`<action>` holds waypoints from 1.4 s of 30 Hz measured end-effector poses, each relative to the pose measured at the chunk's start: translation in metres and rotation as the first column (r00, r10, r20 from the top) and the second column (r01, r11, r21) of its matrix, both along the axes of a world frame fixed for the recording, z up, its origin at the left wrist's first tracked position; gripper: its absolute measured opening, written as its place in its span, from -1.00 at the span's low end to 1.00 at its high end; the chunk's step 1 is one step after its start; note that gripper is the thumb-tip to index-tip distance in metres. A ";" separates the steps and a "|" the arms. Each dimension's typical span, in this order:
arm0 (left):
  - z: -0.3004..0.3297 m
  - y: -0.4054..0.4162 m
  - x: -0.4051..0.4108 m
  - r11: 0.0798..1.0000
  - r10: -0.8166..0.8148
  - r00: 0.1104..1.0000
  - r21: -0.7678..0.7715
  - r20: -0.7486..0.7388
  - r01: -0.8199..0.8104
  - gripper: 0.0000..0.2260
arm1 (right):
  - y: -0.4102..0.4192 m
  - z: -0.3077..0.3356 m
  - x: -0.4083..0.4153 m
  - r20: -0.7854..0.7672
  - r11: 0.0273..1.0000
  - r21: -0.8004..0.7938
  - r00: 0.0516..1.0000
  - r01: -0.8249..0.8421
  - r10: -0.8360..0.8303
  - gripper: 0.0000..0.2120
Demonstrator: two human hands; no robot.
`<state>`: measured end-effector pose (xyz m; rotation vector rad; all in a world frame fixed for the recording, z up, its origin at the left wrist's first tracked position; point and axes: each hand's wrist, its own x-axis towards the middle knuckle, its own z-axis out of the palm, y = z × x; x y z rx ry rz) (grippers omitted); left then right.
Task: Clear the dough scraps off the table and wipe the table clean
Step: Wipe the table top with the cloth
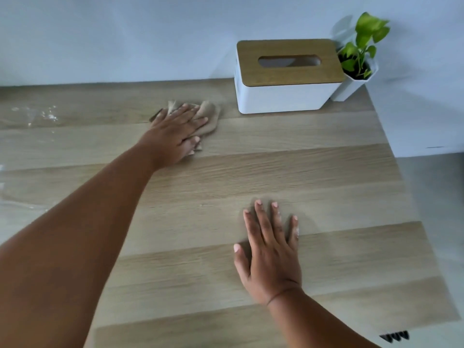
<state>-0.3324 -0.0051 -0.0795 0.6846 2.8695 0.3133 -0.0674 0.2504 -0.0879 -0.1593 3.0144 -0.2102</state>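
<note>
My left hand (173,131) reaches far across the wooden table (326,177) and presses a crumpled beige cloth (209,114) flat against the surface with straight fingers. Part of the cloth is hidden under the palm. My right hand (271,249) lies flat on the table nearer to me, fingers spread, holding nothing. White flour smears and small dough bits (49,115) mark the table at the far left, and more pale residue (15,197) shows along the left edge.
A white tissue box with a wooden lid (286,76) stands at the back right, close to the cloth. A small green plant in a white pot (356,69) sits beside it in the corner. The table's right edge drops to a grey floor (439,197).
</note>
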 end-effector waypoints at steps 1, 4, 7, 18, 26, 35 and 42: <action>0.000 -0.016 -0.002 0.999 0.048 0.999 -0.009 -0.005 -0.048 -0.49 | 0.000 0.000 0.000 0.004 1.000 0.000 1.000 0.000 0.000 -0.29; -0.005 -0.034 -0.008 0.936 0.350 0.936 -0.015 -0.035 -0.351 -0.49 | 0.000 0.000 0.000 0.007 1.000 -0.004 1.000 0.000 0.000 -0.30; -0.008 0.000 -0.006 0.811 0.583 0.812 -0.052 -0.022 -0.583 -0.44 | 0.000 -0.001 0.000 0.011 1.000 -0.002 1.000 -0.002 0.002 -0.31; -0.010 0.047 0.164 0.997 0.079 0.986 -0.005 -0.145 -0.081 -0.48 | 0.000 -0.006 0.000 -0.028 1.000 0.018 1.000 0.012 -0.012 -0.31; -0.005 -0.005 0.228 0.818 0.572 0.817 -0.021 -0.076 -0.575 -0.42 | 0.000 -0.007 0.002 -0.045 1.000 0.001 0.999 0.013 -0.013 -0.30; -0.010 0.066 0.316 0.868 0.494 0.864 -0.010 -0.100 -0.497 -0.45 | 0.001 -0.007 0.000 -0.019 0.999 -0.030 1.000 0.015 -0.016 -0.30; -0.005 0.038 0.387 0.895 0.446 0.883 0.042 -0.149 -0.445 -0.49 | 0.004 0.000 0.000 0.022 0.998 -0.062 1.000 0.008 -0.006 -0.30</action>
